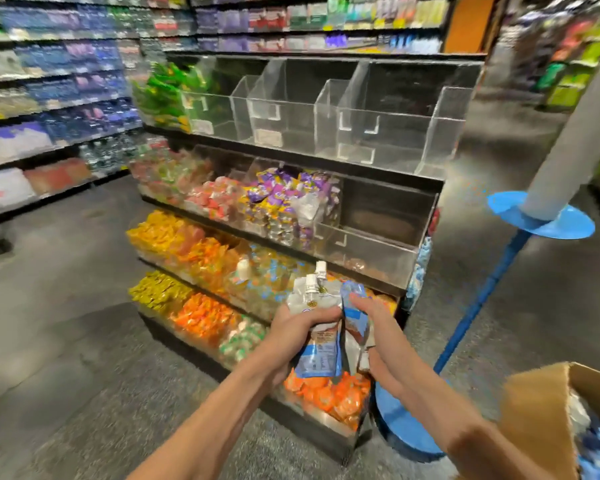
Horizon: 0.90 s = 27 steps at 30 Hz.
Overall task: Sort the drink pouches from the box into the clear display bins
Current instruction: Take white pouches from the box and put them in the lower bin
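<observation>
Bare left hand (293, 327); bare right hand (374, 325) — forearms (222, 407) unclothed too.

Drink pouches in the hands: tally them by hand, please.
Left hand: 2 drink pouches, two white spouts showing
Right hand: 1 drink pouch visible
Total: 3

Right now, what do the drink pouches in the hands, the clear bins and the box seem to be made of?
Drink pouches: probably flexible plastic film, slightly glossy; they crease under the left hand and have hard white caps.
Clear bins: rigid transparent plastic, likely acrylic; the shelf shows through and the edges look bright.
Box: brown cardboard, matte, with a folded flap.
</observation>
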Available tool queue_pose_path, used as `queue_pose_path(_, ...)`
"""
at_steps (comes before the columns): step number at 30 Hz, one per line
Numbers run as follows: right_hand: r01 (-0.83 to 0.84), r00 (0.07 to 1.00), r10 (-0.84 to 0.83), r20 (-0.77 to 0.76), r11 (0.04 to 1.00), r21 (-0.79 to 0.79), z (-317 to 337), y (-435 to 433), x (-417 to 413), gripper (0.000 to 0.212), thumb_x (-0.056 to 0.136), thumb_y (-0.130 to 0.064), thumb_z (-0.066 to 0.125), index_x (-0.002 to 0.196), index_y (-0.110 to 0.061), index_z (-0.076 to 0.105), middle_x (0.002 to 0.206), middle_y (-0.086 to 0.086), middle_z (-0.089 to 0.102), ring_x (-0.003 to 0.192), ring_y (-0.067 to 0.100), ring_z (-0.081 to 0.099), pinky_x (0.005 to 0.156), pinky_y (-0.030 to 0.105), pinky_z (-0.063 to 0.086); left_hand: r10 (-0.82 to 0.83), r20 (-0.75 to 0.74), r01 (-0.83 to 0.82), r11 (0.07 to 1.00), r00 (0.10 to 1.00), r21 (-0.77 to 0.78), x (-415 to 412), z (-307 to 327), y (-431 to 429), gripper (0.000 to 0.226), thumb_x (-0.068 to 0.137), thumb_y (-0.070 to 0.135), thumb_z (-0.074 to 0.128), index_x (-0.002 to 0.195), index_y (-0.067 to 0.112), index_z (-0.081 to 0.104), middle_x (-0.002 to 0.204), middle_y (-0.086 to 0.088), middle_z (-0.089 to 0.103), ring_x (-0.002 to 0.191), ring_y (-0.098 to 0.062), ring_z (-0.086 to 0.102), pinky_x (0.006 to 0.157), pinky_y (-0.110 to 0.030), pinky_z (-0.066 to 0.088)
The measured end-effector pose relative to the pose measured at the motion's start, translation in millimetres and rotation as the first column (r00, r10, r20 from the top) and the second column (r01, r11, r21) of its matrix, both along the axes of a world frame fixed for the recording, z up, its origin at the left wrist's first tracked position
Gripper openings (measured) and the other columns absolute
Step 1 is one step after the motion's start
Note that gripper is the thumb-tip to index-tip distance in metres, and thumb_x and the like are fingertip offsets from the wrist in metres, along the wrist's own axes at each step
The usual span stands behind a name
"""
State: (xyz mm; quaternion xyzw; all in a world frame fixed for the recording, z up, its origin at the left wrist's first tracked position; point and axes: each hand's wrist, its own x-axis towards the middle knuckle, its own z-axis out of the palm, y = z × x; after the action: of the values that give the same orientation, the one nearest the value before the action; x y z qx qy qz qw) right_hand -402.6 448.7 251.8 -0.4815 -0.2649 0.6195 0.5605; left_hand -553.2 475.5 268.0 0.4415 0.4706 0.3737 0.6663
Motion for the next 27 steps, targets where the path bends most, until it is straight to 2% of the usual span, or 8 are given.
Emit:
queue_pose_path(3,0.130,0.991,-0.133,-0.028,0.988,-0.078,-1,39,2,0.046,0.094,-0.045,0.057,0.125,-0.013,0.065,0.114,0.013,0.072,0.104,0.031,0.070,0.098,0.050,0.052,-0.046,0.050,0.051,0.991,0.998,-0.121,11,-5,58,0.101,0.060,0.027,0.093,0.141,-0.004,0.040,0.109,-0.020,0.072,0.092,-0.035,0.073,0.074,-0.042,0.059)
queue_pose_path(5,0.228,0.967,-0.240,-0.080,0.964,-0.133,-1,57,4,0.051,0.095,-0.048,0.053,0.127,-0.011,0.065,0.111,0.013,0.073,0.099,0.031,0.071,0.092,0.047,0.054,-0.117,0.096,0.131,0.978,0.989,-0.161,23,-7,89,0.081,0.067,0.024,0.087,0.132,-0.009,0.051,0.105,-0.021,0.073,0.089,-0.035,0.073,0.069,-0.037,0.059)
queue_pose_path(8,0.343,0.926,-0.361,-0.109,0.926,-0.157,-1,80,18,0.045,0.099,-0.041,0.047,0.113,-0.004,0.068,0.088,0.013,0.076,0.074,0.026,0.074,0.061,0.033,0.058,-0.171,0.125,0.196,0.953,0.977,-0.230,41,-7,124,0.048,0.077,0.017,0.078,0.115,-0.010,0.066,0.100,-0.022,0.074,0.078,-0.031,0.072,0.062,-0.033,0.058)
queue_pose_path(12,0.448,0.892,-0.451,-0.019,0.889,-0.095,-2,110,31,0.059,0.075,-0.045,0.076,0.119,-0.007,0.068,0.106,0.018,0.074,0.098,0.039,0.070,0.085,0.052,0.057,-0.221,0.178,0.266,0.918,0.959,-0.295,72,-5,164,0.059,0.069,0.022,0.081,0.118,-0.007,0.066,0.100,-0.020,0.072,0.068,-0.028,0.070,0.054,-0.030,0.055)
queue_pose_path(15,0.423,0.906,-0.422,0.037,0.905,-0.032,-6,135,50,0.042,0.077,-0.025,0.078,0.113,-0.004,0.070,0.107,0.017,0.074,0.097,0.035,0.072,0.082,0.046,0.059,-0.242,0.166,0.284,0.908,0.956,-0.308,94,-5,187,0.038,0.081,0.022,0.073,0.108,-0.004,0.071,0.083,-0.015,0.072,0.059,-0.024,0.069,0.052,-0.029,0.054)
queue_pose_path(20,0.305,0.943,-0.313,0.117,0.949,0.077,-4,182,97,0.036,0.076,-0.020,0.078,0.107,-0.003,0.072,0.106,0.016,0.074,0.100,0.033,0.071,0.082,0.041,0.059,-0.157,0.069,0.168,0.965,0.985,-0.203,125,1,225,0.032,0.077,0.022,0.082,0.099,0.008,0.063,0.089,-0.010,0.074,0.081,-0.024,0.074,0.081,-0.045,0.060)
queue_pose_path(23,0.237,0.967,-0.239,0.090,0.971,0.029,-1,212,129,0.039,0.078,-0.029,0.078,0.109,-0.006,0.073,0.110,0.015,0.073,0.104,0.033,0.070,0.093,0.048,0.055,-0.225,0.048,0.230,0.962,0.973,-0.147,148,8,247,0.023,0.081,0.020,0.077,0.101,0.008,0.073,0.099,-0.010,0.076,0.091,-0.023,0.074,0.081,-0.035,0.060)
queue_pose_path(27,0.178,0.984,-0.178,0.011,0.983,-0.050,-3,245,168,0.039,0.081,-0.028,0.069,0.114,-0.006,0.070,0.108,0.017,0.074,0.093,0.031,0.073,0.070,0.039,0.061,-0.304,0.054,0.308,0.942,0.951,-0.131,173,12,273,0.027,0.086,0.017,0.071,0.113,0.010,0.073,0.108,-0.010,0.075,0.097,-0.023,0.073,0.076,-0.028,0.058)
